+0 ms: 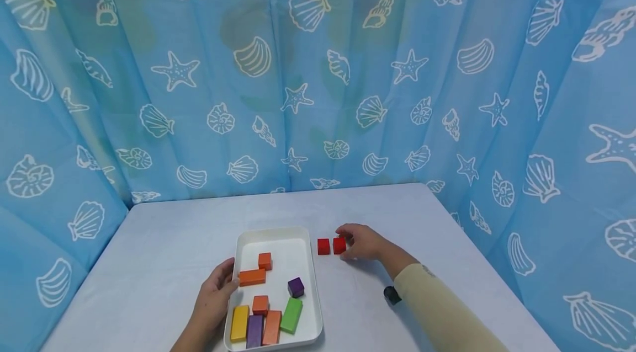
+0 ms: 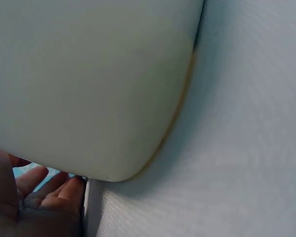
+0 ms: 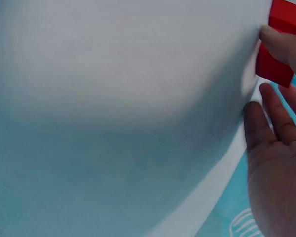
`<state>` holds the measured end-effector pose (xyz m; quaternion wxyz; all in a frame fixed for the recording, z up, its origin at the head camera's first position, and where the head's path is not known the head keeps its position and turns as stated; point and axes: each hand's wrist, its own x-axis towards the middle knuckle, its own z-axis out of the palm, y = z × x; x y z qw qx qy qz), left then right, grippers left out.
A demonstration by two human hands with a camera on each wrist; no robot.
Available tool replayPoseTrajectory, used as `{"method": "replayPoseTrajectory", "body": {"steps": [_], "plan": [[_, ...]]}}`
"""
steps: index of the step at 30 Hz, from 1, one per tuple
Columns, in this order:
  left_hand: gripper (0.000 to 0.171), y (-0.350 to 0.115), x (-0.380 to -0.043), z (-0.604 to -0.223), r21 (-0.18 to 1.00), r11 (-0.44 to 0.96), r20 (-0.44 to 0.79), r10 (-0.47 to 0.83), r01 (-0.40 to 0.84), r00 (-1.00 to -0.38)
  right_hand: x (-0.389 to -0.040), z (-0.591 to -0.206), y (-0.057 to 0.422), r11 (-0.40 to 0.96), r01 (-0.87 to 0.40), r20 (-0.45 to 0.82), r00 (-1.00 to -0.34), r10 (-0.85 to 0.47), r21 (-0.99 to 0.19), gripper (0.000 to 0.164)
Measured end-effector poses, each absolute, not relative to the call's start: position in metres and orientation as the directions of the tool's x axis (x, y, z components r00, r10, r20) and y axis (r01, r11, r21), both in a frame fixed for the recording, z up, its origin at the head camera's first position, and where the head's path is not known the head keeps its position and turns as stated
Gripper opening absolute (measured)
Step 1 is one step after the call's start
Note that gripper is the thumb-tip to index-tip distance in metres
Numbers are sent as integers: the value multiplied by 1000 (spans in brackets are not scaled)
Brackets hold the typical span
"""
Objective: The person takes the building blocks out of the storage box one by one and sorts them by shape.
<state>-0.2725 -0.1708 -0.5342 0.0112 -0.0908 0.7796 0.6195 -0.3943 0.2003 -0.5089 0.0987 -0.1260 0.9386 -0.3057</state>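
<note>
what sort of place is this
Probably a curtained-off tabletop setup, perhaps for recording: a blue seashell-print curtain runs behind and beside a white-covered table, where a white tray holds coloured blocks.

Left of the right hand (image 1: 365, 243), two red cubes (image 1: 323, 246), then the tray (image 1: 280, 244), block passage. Beyond the hand, tabletop (image 1: 377, 206) gives room; fingertip clearance is uncertain.

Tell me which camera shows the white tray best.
The head view: nearly the whole white tray shows from above, blocks inside. The left wrist view has only part of its outside; the right wrist view, none of it.
</note>
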Motion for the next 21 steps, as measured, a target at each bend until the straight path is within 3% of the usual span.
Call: {"method": "replayPoseTrajectory", "body": {"steps": [4,7,21], "plan": [[60,-171,-272,-535,962,215,-142,-126,-167,-982,-395,-503,199,800,-185,-122,-944,-305,-571,99],[60,-171,-272,-534,961,218,-144,-125,-169,-982,-395,-497,194,798,-204,-114,-940,-321,-567,109],[59,-175,-273,-536,964,213,-135,-120,-159,-983,-401,-468,142,745,-284,-35,-924,-381,-604,97]]}}
